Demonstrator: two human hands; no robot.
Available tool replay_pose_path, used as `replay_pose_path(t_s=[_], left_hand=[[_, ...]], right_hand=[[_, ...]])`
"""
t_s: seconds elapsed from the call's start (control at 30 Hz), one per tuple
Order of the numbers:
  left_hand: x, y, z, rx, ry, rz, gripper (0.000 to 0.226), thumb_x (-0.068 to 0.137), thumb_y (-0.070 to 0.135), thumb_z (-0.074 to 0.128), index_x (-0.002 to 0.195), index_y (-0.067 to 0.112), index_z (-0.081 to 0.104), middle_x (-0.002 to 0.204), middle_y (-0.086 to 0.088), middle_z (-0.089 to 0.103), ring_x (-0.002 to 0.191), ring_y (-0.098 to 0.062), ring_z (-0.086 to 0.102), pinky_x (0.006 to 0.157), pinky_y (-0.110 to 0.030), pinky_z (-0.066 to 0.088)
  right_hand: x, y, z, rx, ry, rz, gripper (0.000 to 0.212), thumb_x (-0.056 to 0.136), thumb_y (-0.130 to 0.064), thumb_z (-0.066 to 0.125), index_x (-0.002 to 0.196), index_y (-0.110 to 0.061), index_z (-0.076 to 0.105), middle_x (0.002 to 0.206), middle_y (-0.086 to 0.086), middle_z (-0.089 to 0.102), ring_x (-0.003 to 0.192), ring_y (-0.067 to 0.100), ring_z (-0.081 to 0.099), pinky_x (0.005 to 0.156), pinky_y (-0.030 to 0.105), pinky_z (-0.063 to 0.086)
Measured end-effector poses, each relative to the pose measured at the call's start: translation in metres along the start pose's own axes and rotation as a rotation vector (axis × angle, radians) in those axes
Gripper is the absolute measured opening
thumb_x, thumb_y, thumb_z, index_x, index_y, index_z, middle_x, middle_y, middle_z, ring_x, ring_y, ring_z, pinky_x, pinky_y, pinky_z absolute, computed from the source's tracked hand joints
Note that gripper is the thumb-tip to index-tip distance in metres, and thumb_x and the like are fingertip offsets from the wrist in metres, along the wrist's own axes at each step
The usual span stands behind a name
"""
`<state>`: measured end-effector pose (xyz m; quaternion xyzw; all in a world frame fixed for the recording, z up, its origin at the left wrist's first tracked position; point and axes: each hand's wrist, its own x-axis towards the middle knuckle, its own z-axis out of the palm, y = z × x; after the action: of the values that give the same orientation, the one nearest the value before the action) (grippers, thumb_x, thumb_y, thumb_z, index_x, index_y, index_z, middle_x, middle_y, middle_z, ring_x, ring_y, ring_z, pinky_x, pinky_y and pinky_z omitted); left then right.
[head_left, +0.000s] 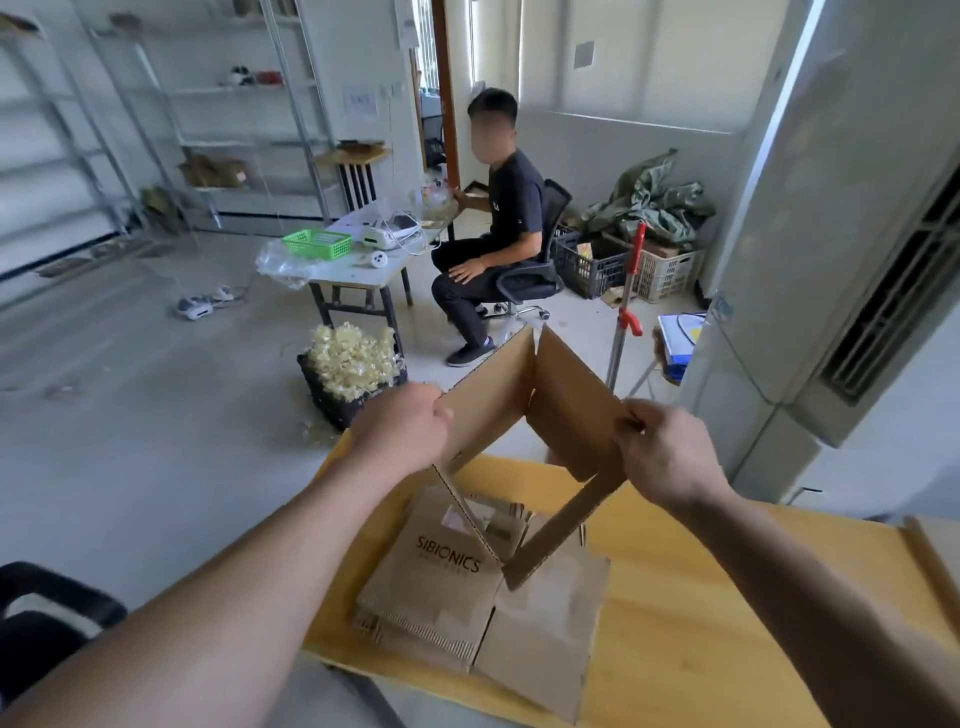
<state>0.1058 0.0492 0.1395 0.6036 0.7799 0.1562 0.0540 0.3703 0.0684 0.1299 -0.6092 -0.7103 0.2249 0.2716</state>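
Fingers (442, 413) of left hand (402, 428) and right hand (670, 457) pinching cardboard box (493, 400) sides, flaps pointing up and away

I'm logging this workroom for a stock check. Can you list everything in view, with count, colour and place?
cardboard box: one, brown, half opened, held above the yellow table
flattened cartons: one stack, brown, lying on the yellow table
yellow table: one, yellow, nearest the camera
white table: one, white, mid-room
basket: one, green, on the white table
crate: one, black, heaped with pale yellow pieces, on the floor by the white table
seated person: one, dark clothes, on an office chair at the white table
mop: one, red and metal, upright beyond the box
shelving: several units, grey metal, left wall
left hand: grips the box's left edge
right hand: fingers pinch the box's right edge
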Motion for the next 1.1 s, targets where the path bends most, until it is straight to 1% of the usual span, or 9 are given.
replay_pose_path(t_s=[0.17,0.3,0.43,0.53,0.67,0.73,0.87,0.97,1.1], left_hand=[[0.014,0.010,-0.012,0.085,-0.172,-0.020,0.007,0.085,0.019,0.052,0.079,0.018,0.053,0.083,-0.001,0.061,0.082,-0.028,0.061,0.076,-0.035,0.055],[0.020,-0.003,0.006,0.101,-0.238,-0.001,0.016,0.086,0.019,0.051,0.091,0.013,0.064,0.089,0.000,0.058,0.089,-0.032,0.064,0.079,-0.037,0.055],[0.034,-0.016,0.022,-0.080,-0.182,-0.022,0.023,0.093,0.023,0.055,0.074,0.013,0.062,0.097,-0.014,0.069,0.079,-0.030,0.063,0.070,-0.034,0.051],[0.040,-0.023,0.037,-0.339,-0.165,-0.082,0.014,0.092,0.024,0.064,0.095,0.014,0.072,0.106,-0.009,0.071,0.096,-0.028,0.065,0.081,-0.032,0.051],[0.055,-0.029,0.061,-0.488,-0.103,-0.053,0.038,0.084,0.044,0.072,0.106,0.014,0.069,0.108,-0.001,0.068,0.099,-0.019,0.061,0.081,-0.028,0.046],[0.062,-0.030,0.074,-0.482,-0.096,-0.015,0.050,0.080,0.056,0.071,0.108,0.016,0.065,0.108,0.001,0.062,0.093,-0.016,0.058,0.075,-0.027,0.042],[0.066,-0.035,0.093,-0.468,0.009,0.036,0.047,0.080,0.054,0.073,0.097,0.016,0.052,0.097,0.000,0.051,0.082,-0.018,0.050,0.067,-0.027,0.034],[0.068,-0.038,0.097,-0.497,0.022,0.094,0.042,0.081,0.044,0.075,0.100,0.014,0.053,0.097,0.001,0.052,0.082,-0.016,0.047,0.065,-0.023,0.032],[0.074,-0.042,0.097,-0.528,-0.014,0.219,0.033,0.085,0.035,0.074,0.092,0.021,0.045,0.094,0.002,0.054,0.085,-0.018,0.050,0.066,-0.022,0.033]], right_hand=[[0.028,-0.009,-0.023,-0.087,-0.077,0.104,0.024,0.091,-0.011,0.047,0.077,-0.020,0.065,0.079,0.001,0.066,0.070,0.016,0.062,0.049,0.022,0.040],[0.024,0.001,-0.002,-0.062,-0.115,0.183,0.025,0.093,-0.007,0.045,0.088,-0.015,0.069,0.078,-0.003,0.063,0.073,0.015,0.062,0.051,0.016,0.039],[0.013,0.008,0.021,-0.147,-0.175,0.255,0.024,0.091,-0.008,0.050,0.073,-0.019,0.061,0.074,-0.002,0.061,0.068,0.011,0.059,0.050,0.015,0.037],[0.005,-0.002,0.034,-0.194,-0.231,0.260,0.005,0.086,-0.019,0.060,0.088,-0.024,0.061,0.078,-0.003,0.063,0.070,0.011,0.062,0.056,0.021,0.048],[0.005,-0.017,0.047,-0.250,-0.282,0.047,0.036,0.081,-0.036,0.069,0.105,-0.033,0.043,0.087,-0.009,0.057,0.075,0.009,0.058,0.063,0.028,0.052],[0.004,-0.018,0.055,-0.146,-0.338,-0.021,0.038,0.078,-0.054,0.064,0.107,-0.034,0.048,0.094,-0.012,0.059,0.083,0.008,0.058,0.073,0.033,0.054],[-0.002,-0.014,0.068,0.008,-0.486,0.002,0.076,0.063,-0.090,0.047,0.117,-0.039,0.065,0.115,-0.023,0.060,0.107,-0.003,0.054,0.095,0.033,0.048],[-0.009,-0.012,0.074,-0.047,-0.544,0.000,0.088,0.062,-0.091,0.053,0.133,-0.040,0.058,0.135,-0.025,0.048,0.125,0.001,0.046,0.108,0.037,0.042],[-0.019,-0.010,0.079,-0.029,-0.428,-0.056,0.098,0.062,-0.081,0.066,0.148,-0.049,0.031,0.158,-0.029,0.020,0.144,0.004,0.026,0.118,0.040,0.029]])
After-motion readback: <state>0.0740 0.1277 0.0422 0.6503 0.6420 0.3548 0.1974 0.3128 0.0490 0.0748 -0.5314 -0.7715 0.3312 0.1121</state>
